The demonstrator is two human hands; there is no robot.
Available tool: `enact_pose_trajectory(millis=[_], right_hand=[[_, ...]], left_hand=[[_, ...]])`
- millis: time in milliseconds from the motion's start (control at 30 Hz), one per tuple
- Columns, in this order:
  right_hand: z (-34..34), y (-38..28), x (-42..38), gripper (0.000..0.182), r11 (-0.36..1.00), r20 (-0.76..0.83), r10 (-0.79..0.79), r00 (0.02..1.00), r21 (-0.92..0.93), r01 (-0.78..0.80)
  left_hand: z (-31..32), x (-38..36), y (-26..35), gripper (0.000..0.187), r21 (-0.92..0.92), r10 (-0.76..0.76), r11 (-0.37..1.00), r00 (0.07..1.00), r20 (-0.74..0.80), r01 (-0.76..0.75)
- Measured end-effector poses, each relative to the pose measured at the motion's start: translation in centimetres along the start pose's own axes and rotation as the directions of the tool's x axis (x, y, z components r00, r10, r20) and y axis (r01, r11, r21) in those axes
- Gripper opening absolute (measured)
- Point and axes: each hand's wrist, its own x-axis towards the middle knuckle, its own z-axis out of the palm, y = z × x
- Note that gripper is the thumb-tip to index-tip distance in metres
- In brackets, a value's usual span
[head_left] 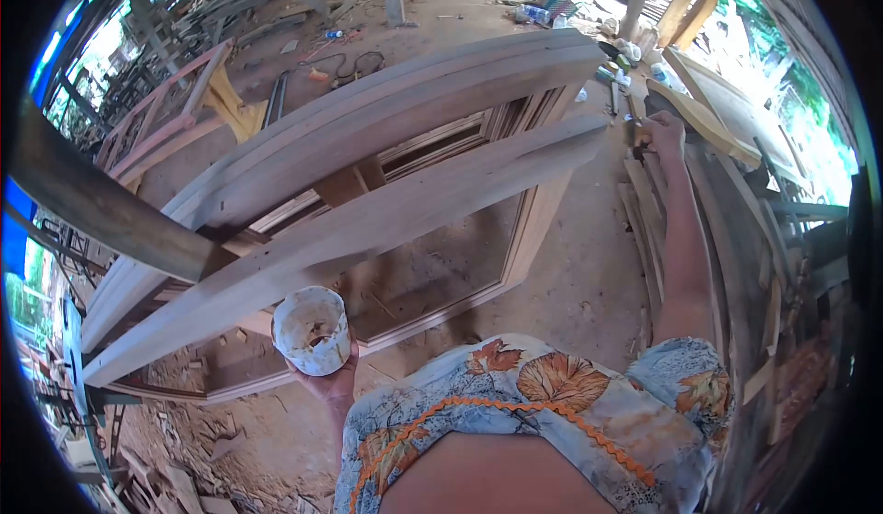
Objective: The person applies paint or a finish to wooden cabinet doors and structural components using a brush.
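Note:
My left hand point(329, 382) grips a white plastic tub point(320, 359) from below and the side. Brownish residue coats the tub's inside, and a small dark patch lies at its bottom. The tub is held near the front edge of a large wooden frame point(368, 203), which has long beams and open panels. Off to the right, my right hand point(664, 134) is closed at the end of my outstretched arm. A small brown and dark object point(636, 135) shows at its fingers, too small to name. This hand is beyond the frame's right end, apart from the wood.
A dark curved post point(110, 201) crosses from the left over the frame. Long boards point(722, 229) lean along the right. Behind stand a reddish wooden frame point(166, 146) and a pale panel point(713, 123). Wood scraps point(175, 482) litter the dirt floor at lower left.

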Motion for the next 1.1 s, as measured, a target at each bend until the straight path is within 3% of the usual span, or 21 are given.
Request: enact_pose_trajectory(millis=[33, 100, 167, 300, 433, 533, 600, 733, 800, 867, 1067, 1100], right_hand=[[0.2, 0.8, 2.1, 0.014, 1.000, -0.011, 0.005, 1.000, 0.006, -0.005], [1.2, 3.4, 5.3, 0.017, 0.960, -0.129, -0.268, 0.955, -0.126, 0.252], [1.5, -1.9, 2.1, 0.021, 0.967, 0.028, -0.228, 0.973, -0.106, 0.230], [8.1, 0.4, 4.1, 0.021, 0.906, 0.111, -0.381, 0.918, -0.153, 0.395], [11.9, -7.1, -2.5, 0.021, 0.830, 0.165, -0.438, 0.884, -0.302, 0.468], [14.1, -12.0, -6.9, 0.024, 0.824, 0.343, -0.375, 0.861, -0.303, 0.479], [15.9, -15.3, -10.6, 0.030, 0.733, 0.384, -0.526, 0.759, -0.248, 0.634], [18.1, -22.9, -19.8, 0.033, 0.700, 0.538, -0.562, 0.628, -0.096, 0.708], [20.0, -25.8, -24.1, 0.033, 0.671, 0.575, -0.614, 0.541, 0.018, 0.742], [21.8, -28.4, -28.5, 0.030, 0.623, 0.581, -0.684, 0.442, 0.150, 0.768], [26.7, -33.7, -40.3, 0.019, 0.538, 0.511, -0.816, 0.269, 0.503, 0.677], [27.7, -33.7, -41.9, 0.018, 0.493, 0.407, -0.869, 0.280, 0.675, 0.549]], left_hand=[[0.6, 0.2, -0.3, 0.080, 0.008, -0.003, 1.000, 1.000, 0.011, 0.003], [1.4, 0.5, -1.0, 0.081, 0.019, 0.044, 0.999, 0.998, -0.052, -0.044], [0.9, 1.1, -1.2, 0.081, 0.027, 0.027, 0.999, 1.000, -0.016, -0.026], [1.4, 1.2, -1.3, 0.082, 0.027, 0.045, 0.999, 0.999, -0.021, -0.044], [-0.2, 0.8, 0.5, 0.082, -0.016, 0.077, 0.997, 0.996, -0.039, -0.077], [-2.4, -0.6, 1.9, 0.082, -0.054, 0.059, 0.997, 0.998, -0.003, -0.059], [-4.5, -1.2, 2.7, 0.083, -0.065, 0.060, 0.996, 0.998, -0.008, -0.060], [-7.4, -2.8, 3.9, 0.083, -0.126, 0.113, 0.984, 0.986, -0.122, -0.129], [-9.3, -3.2, 5.1, 0.082, -0.174, 0.073, 0.982, 0.997, 0.010, -0.070], [-8.8, -4.2, 5.5, 0.082, -0.200, 0.130, 0.970, 0.990, -0.052, -0.138], [-8.5, -6.4, 6.4, 0.080, -0.169, 0.188, 0.966, 0.981, -0.051, -0.194], [-8.4, -6.6, 6.3, 0.080, -0.191, 0.178, 0.964, 0.982, -0.055, -0.186]])
